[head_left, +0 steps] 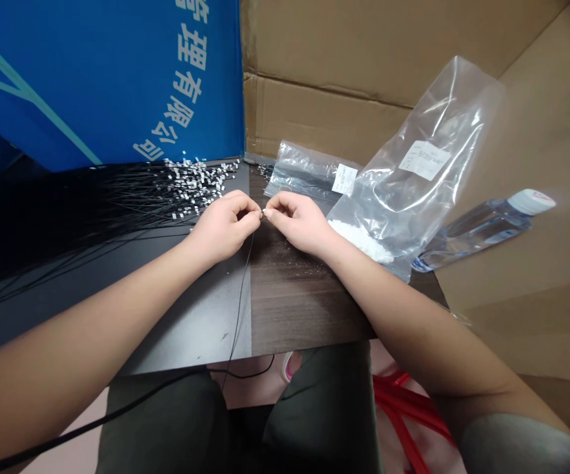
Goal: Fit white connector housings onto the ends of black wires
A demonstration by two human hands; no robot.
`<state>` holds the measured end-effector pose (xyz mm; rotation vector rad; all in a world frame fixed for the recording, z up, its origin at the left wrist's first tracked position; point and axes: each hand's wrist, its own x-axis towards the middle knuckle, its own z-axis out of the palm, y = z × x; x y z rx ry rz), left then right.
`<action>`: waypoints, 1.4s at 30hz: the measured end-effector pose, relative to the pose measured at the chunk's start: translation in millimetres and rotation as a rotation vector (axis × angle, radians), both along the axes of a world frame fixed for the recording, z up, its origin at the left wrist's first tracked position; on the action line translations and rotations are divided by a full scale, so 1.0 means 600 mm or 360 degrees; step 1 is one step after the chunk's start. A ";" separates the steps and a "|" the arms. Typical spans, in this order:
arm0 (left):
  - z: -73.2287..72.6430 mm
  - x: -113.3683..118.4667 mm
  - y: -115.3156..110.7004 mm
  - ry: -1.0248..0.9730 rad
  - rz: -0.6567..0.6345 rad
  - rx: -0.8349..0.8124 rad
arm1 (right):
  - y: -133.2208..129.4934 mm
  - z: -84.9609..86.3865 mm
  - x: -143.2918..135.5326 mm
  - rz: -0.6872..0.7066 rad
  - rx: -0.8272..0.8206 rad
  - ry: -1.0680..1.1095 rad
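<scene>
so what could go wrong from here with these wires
The thin black wire hangs from the left hand past the table edge, so it might snag or get tugged. The tiny piece at the fingertips of the left hand and right hand could slip and be hard to find. The right forearm lies close to the clear bag and might nudge it.

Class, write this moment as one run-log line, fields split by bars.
Left hand: pinching wire | Right hand: pinched close by, contents unclear | Left side: wire pile | Right side: large bag, bottle
</scene>
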<state>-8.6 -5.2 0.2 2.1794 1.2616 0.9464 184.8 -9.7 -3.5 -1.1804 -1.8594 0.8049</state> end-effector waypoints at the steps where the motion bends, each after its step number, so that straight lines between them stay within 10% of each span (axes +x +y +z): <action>1: 0.000 0.000 0.000 0.0001 -0.0002 -0.0001 | 0.000 -0.001 0.000 0.0000 0.0003 0.0001; 42: -0.006 0.006 -0.002 -0.0010 0.0097 0.0007 | 0.002 -0.010 -0.001 -0.0027 0.0054 -0.0082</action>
